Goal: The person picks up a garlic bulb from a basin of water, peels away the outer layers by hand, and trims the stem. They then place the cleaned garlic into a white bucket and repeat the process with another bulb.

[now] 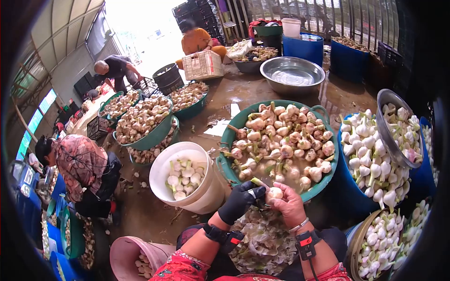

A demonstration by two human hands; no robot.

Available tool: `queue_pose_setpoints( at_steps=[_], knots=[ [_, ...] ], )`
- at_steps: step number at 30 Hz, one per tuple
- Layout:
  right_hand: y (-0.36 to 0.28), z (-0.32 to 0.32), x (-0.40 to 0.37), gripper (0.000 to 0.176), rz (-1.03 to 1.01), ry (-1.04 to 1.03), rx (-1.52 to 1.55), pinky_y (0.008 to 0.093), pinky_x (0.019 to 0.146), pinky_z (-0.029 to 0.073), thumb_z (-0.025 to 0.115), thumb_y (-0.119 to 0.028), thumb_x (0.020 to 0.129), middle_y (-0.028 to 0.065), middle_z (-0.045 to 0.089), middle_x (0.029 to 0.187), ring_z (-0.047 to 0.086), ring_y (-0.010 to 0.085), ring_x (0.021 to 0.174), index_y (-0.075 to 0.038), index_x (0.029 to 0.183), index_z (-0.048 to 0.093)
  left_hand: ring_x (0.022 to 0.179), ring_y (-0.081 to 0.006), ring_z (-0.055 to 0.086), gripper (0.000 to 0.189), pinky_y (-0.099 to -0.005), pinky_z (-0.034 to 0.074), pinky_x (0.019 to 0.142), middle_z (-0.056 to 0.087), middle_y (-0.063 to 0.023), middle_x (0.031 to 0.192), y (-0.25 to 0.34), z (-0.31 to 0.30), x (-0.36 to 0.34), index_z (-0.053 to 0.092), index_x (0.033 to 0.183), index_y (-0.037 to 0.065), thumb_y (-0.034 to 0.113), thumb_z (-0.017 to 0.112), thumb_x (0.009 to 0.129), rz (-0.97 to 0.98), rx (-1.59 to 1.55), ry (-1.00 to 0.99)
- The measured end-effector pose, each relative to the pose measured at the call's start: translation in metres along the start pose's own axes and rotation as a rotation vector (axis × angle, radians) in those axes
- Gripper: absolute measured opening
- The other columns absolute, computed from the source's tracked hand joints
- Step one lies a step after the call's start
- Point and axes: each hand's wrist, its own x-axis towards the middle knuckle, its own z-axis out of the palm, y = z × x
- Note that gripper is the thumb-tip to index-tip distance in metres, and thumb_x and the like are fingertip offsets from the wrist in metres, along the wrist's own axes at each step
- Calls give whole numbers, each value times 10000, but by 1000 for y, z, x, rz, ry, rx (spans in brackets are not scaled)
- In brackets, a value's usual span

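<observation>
A garlic bulb [275, 193] with a short green stem is between my two hands, just over the near rim of a green tub [225, 136]. My left hand [241, 201], in a black glove, has its fingers closed at the stem. My bare right hand [288, 206] grips the round white end. Unpeeled garlic bulbs [281, 126] with brownish skins lie in murky water in the tub. Below my hands is a heap of loose garlic skins [262, 239]. Clean white bulbs [184, 178] lie in a white bucket [157, 175] to the left.
At right, a blue barrel [349, 164] brims with white garlic, and a metal basin [408, 147] leans over it. Another metal basin [292, 77] holds water on the wet floor. A pink bucket [124, 257] lies tilted at lower left. Several people work beyond, among heaped green tubs [152, 129].
</observation>
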Motion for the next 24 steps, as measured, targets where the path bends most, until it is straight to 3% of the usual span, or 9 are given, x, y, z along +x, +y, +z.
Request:
queue_pose_setpoints(
  at_steps=[2,7,10,12,17,22,24],
  knots=[
    [-4,4,1,486,79,3,199,269,726,546,635,-68,831,66,616,1044,620,120,853,1,1280,465,733,-96,591,176,-247,484,652,634,-14,857,3,-5,-1,637,1026,44,172,600,910,41,-1,-53],
    [0,8,5,488,52,-18,239,291,729,552,648,-109,827,65,614,1030,620,125,846,4,1268,473,721,-88,580,193,-236,478,648,630,-12,872,9,-7,-7,630,1033,49,199,573,926,41,-20,-7],
    [0,10,4,519,-5,2,115,280,790,534,667,-105,812,74,606,1064,614,139,900,14,1276,466,713,-88,585,235,-232,478,639,633,-23,867,-4,-13,-2,618,1049,36,232,577,927,182,85,-68],
    [3,12,3,548,-18,-5,86,273,845,507,668,-111,819,75,589,1099,592,135,954,29,1300,446,718,-92,572,252,-236,473,614,619,-23,838,5,-9,-4,628,1058,31,236,578,919,-7,-14,-30],
    [4,13,0,644,-103,-9,-109,262,926,424,678,-132,819,73,564,1159,538,119,1026,47,1366,389,700,-105,597,226,-243,481,620,637,-36,813,-1,-16,0,630,1047,22,186,619,891,-26,-55,-61],
    [0,18,-6,595,-119,-7,-195,259,902,432,629,-157,857,80,554,1149,524,112,1012,66,1354,389,692,-115,617,188,-247,491,619,656,-45,816,3,-12,-5,640,1014,16,139,633,871,-12,-30,-65],
    [2,21,-7,555,5,-11,210,240,838,444,602,-193,885,56,559,1077,529,101,931,70,1334,408,690,-114,614,170,-257,499,625,659,-45,820,2,-13,-7,651,999,12,112,629,864,19,33,-49]
  ],
)
